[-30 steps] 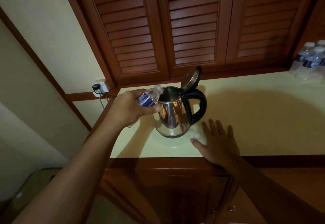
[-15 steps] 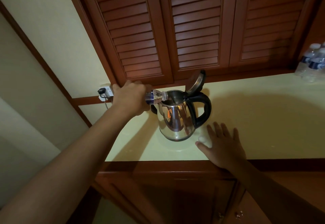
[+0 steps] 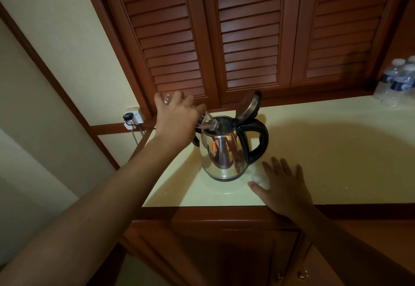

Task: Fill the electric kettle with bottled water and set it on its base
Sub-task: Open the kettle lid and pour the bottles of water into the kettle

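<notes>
Water bottle (image 3: 207, 122) tips steeper, neck inside electric kettle (image 3: 222, 153) mouth; left hand (image 3: 177, 122) grips its probably thin, crushable mid-body; right hand (image 3: 285, 187) lies flat, fingers straight.

The left hand (image 3: 177, 119) and the right hand (image 3: 285, 187) are both bare. The left forearm (image 3: 101, 196) and the right forearm (image 3: 348, 240) are uncovered as far as the picture's edge.

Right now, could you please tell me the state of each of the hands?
Left hand: grips the water bottle, tipped mouth-first into the kettle.
Right hand: rests flat on the counter, fingers straight, holding nothing.
</notes>
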### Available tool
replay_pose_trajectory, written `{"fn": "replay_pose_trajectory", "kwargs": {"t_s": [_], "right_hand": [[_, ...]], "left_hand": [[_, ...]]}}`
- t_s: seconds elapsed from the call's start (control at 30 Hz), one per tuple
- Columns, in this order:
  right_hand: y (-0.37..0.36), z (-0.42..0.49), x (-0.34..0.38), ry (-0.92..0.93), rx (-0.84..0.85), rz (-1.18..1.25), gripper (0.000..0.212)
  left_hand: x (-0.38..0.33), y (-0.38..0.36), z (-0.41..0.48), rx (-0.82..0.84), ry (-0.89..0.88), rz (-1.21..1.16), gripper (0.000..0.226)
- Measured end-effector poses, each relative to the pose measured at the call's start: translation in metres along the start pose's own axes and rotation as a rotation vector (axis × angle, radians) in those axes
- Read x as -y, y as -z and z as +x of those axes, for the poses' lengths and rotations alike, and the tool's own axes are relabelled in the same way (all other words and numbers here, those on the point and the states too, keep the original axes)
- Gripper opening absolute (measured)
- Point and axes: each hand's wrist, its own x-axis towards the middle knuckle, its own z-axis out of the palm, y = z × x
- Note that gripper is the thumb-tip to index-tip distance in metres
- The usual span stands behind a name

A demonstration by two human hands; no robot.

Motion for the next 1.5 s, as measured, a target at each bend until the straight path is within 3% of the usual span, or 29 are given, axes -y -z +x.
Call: {"fn": "replay_pose_trajectory", "kwargs": {"t_s": [0.33,0.67,0.9,1.5], "right_hand": [[0.001,-0.001,-0.001,0.016,-0.053,0.051,0.076],[0.001,-0.002,-0.001,0.079,-0.090,0.092,0.054],[-0.001,-0.003,-0.002,0.119,-0.132,0.085,0.038],[-0.010,0.002,-0.007,0.141,-0.215,0.091,0.040]], "left_hand": [[-0.005,0.002,0.007,-0.046,-0.091,0.016,0.054],[-0.008,0.001,0.010,-0.096,-0.174,0.052,0.062],[-0.001,0.002,0.013,-0.149,-0.227,0.068,0.050],[0.010,-0.001,0.003,-0.120,-0.176,0.077,0.060]]}}
